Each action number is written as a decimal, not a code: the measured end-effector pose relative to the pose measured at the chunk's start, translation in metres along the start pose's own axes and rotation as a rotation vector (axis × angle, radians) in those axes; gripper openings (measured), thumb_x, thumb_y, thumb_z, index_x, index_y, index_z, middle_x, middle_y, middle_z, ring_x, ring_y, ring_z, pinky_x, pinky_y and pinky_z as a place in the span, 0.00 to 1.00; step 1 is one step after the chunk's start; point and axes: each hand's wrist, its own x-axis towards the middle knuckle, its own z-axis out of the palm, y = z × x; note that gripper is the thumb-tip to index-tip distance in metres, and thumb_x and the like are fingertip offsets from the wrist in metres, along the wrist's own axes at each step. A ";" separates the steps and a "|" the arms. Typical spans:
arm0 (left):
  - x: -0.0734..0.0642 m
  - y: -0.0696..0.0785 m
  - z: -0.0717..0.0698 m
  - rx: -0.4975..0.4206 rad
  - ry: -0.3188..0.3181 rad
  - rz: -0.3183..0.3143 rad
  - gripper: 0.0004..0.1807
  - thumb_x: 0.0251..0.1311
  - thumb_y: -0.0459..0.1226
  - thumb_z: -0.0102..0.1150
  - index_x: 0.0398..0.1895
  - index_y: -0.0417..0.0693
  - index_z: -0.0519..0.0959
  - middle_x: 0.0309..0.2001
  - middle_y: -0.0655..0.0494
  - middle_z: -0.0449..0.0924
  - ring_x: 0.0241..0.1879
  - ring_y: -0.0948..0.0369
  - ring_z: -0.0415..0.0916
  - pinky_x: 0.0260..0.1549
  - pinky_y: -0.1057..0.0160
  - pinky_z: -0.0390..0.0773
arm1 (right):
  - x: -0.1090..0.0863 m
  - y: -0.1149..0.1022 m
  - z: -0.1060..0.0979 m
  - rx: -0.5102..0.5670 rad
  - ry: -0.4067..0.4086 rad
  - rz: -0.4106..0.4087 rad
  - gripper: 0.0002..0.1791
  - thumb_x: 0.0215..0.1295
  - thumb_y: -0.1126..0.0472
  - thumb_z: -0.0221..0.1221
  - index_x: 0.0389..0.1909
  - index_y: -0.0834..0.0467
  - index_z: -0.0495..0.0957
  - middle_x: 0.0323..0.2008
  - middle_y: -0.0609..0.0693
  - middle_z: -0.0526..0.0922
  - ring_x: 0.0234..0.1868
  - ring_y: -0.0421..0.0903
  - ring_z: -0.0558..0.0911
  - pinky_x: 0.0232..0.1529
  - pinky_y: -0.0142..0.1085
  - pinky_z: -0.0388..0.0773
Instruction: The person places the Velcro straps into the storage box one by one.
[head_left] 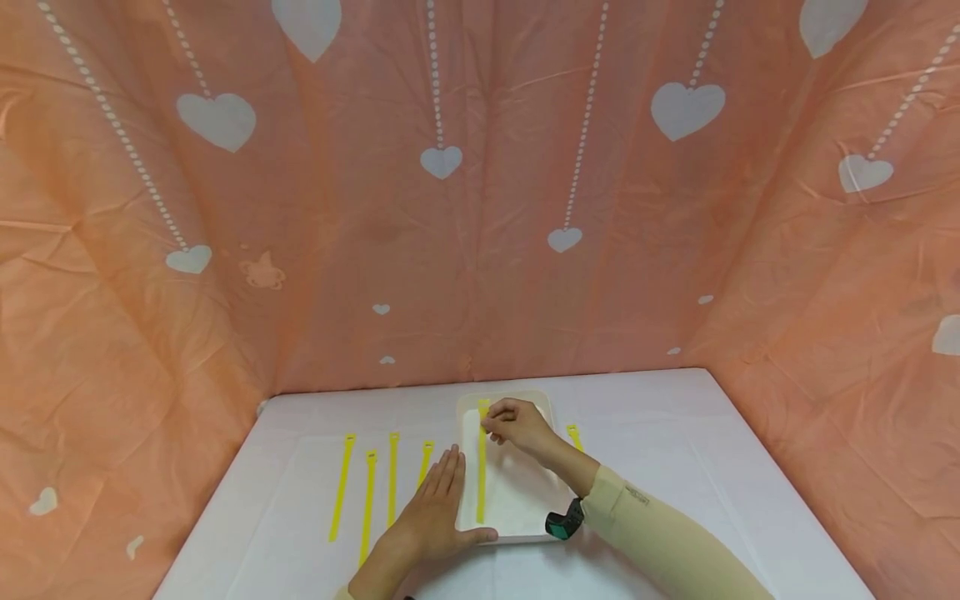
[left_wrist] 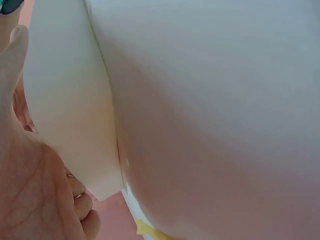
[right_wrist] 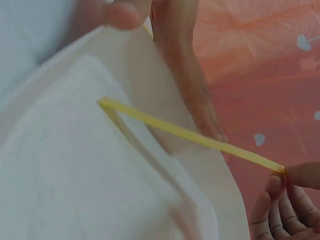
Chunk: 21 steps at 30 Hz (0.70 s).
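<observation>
A white rectangular tray [head_left: 517,540] lies on the table. My right hand [head_left: 521,425] is over its far part, pinching one end of a yellow strap [head_left: 482,475] between thumb and fingers. In the right wrist view the strap [right_wrist: 200,137] slopes down from the fingertips, its other end at the tray floor. My left hand [head_left: 438,517] rests against the tray's left side with straight fingers, its thumb along the front edge. The left wrist view shows the palm [left_wrist: 35,195] beside the tray's outer wall [left_wrist: 70,95].
Left of the tray, several yellow straps with slotted heads [head_left: 367,508] lie in a row, one partly behind my left hand. Another yellow strap [head_left: 575,436] lies to the right, partly covered by my right forearm. A peach curtain with hearts [head_left: 472,275] surrounds the white table [head_left: 720,475].
</observation>
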 end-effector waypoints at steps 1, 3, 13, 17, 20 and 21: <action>0.000 -0.001 0.001 -0.004 0.004 0.004 0.71 0.60 0.78 0.56 0.86 0.34 0.45 0.87 0.38 0.39 0.86 0.43 0.38 0.83 0.43 0.47 | 0.002 0.001 0.001 -0.002 -0.001 0.002 0.08 0.73 0.65 0.68 0.45 0.68 0.83 0.36 0.55 0.91 0.31 0.42 0.85 0.38 0.38 0.88; 0.000 -0.001 0.001 -0.018 0.014 0.020 0.71 0.61 0.77 0.56 0.86 0.33 0.45 0.87 0.37 0.39 0.86 0.42 0.38 0.83 0.42 0.47 | 0.006 0.003 0.002 -0.002 0.001 0.024 0.08 0.72 0.66 0.68 0.45 0.68 0.83 0.35 0.55 0.91 0.31 0.42 0.85 0.37 0.36 0.88; 0.001 0.000 -0.002 -0.010 0.014 0.014 0.70 0.60 0.77 0.58 0.85 0.31 0.48 0.86 0.35 0.42 0.86 0.41 0.41 0.82 0.40 0.51 | 0.021 0.009 0.013 -0.073 0.016 0.078 0.07 0.68 0.69 0.70 0.42 0.68 0.83 0.31 0.51 0.89 0.29 0.42 0.86 0.33 0.35 0.87; 0.000 0.002 -0.004 -0.020 0.003 0.006 0.70 0.60 0.76 0.59 0.85 0.31 0.48 0.86 0.35 0.42 0.86 0.41 0.41 0.82 0.40 0.51 | 0.024 0.012 0.017 -0.093 0.010 0.101 0.07 0.67 0.69 0.71 0.41 0.66 0.83 0.29 0.50 0.88 0.28 0.42 0.85 0.30 0.35 0.85; 0.000 0.003 -0.004 -0.017 -0.003 -0.002 0.70 0.61 0.76 0.59 0.86 0.32 0.47 0.87 0.36 0.41 0.86 0.42 0.40 0.82 0.41 0.50 | 0.026 0.016 0.019 -0.091 0.000 0.106 0.06 0.67 0.69 0.71 0.40 0.66 0.83 0.28 0.49 0.87 0.27 0.41 0.84 0.28 0.33 0.83; 0.000 0.003 -0.004 -0.025 -0.003 0.001 0.70 0.61 0.75 0.59 0.85 0.31 0.47 0.87 0.36 0.41 0.86 0.41 0.41 0.83 0.41 0.49 | 0.027 0.017 0.020 -0.088 0.000 0.107 0.06 0.67 0.70 0.71 0.39 0.66 0.83 0.27 0.49 0.86 0.26 0.41 0.83 0.28 0.32 0.82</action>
